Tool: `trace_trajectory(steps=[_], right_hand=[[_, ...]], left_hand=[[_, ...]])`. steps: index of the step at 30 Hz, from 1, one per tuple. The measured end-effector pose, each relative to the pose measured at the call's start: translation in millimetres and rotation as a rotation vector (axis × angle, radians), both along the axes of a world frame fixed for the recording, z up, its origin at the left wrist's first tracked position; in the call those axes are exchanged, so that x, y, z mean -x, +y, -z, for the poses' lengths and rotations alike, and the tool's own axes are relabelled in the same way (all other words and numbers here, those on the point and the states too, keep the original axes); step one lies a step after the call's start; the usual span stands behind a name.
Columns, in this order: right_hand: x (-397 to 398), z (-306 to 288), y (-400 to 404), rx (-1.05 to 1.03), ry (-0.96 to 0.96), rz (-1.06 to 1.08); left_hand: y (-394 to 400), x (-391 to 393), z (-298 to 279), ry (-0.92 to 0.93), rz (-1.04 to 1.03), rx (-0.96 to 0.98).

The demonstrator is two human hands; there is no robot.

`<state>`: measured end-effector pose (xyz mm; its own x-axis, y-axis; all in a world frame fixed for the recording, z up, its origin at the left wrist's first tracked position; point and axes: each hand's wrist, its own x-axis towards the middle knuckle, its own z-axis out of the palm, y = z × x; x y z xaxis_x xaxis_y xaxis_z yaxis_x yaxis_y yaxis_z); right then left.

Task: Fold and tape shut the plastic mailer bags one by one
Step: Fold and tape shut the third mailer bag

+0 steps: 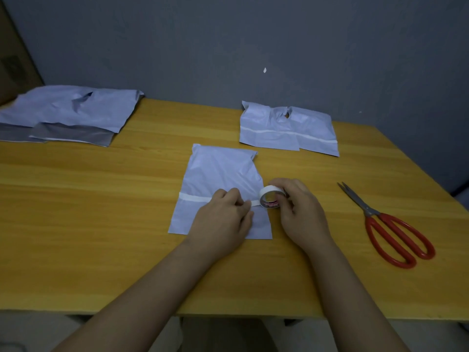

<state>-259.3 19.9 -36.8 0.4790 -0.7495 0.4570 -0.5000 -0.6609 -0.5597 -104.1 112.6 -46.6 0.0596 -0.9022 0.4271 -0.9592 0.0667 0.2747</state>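
Observation:
A folded white mailer bag [218, 171] lies flat in the middle of the wooden table [101, 212]. A strip of white tape [194, 198] runs across it from its left edge. My left hand [223, 219] presses the tape down onto the bag with its fingertips. My right hand [297, 212] grips the white tape roll [270, 196] at the bag's right edge, the roll standing on its rim with the strip still joined to it.
Two taped mailer bags [286, 130] lie overlapping at the back right. A pile of unfolded mailer bags [68, 113] sits at the back left. Red-handled scissors [390, 227] lie shut at the right. A grey wall stands behind the table.

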Motion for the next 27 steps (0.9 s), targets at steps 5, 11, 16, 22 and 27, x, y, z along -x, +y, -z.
trace_trajectory(steps=[5,11,16,22,27], right_hand=[[5.3,-0.8,-2.1,0.053,0.021,0.0],[10.5,-3.3,-3.3,0.143,0.099,0.052],[9.9,-2.9,-2.2,0.154,0.11,0.051],[8.9,-2.7,-0.1,0.156,0.096,0.065],[7.4,-2.1,1.0,0.173,0.105,0.062]], left_hand=[[0.6,0.9,-1.2,-0.001,-0.012,0.002],[0.8,-0.1,-1.2,0.016,-0.016,0.004],[1.3,-0.2,-3.4,0.036,-0.012,-0.012],[0.4,1.8,-8.1,0.046,-0.03,-0.072],[-1.5,10.6,-5.5,-0.138,-0.027,-0.045]])
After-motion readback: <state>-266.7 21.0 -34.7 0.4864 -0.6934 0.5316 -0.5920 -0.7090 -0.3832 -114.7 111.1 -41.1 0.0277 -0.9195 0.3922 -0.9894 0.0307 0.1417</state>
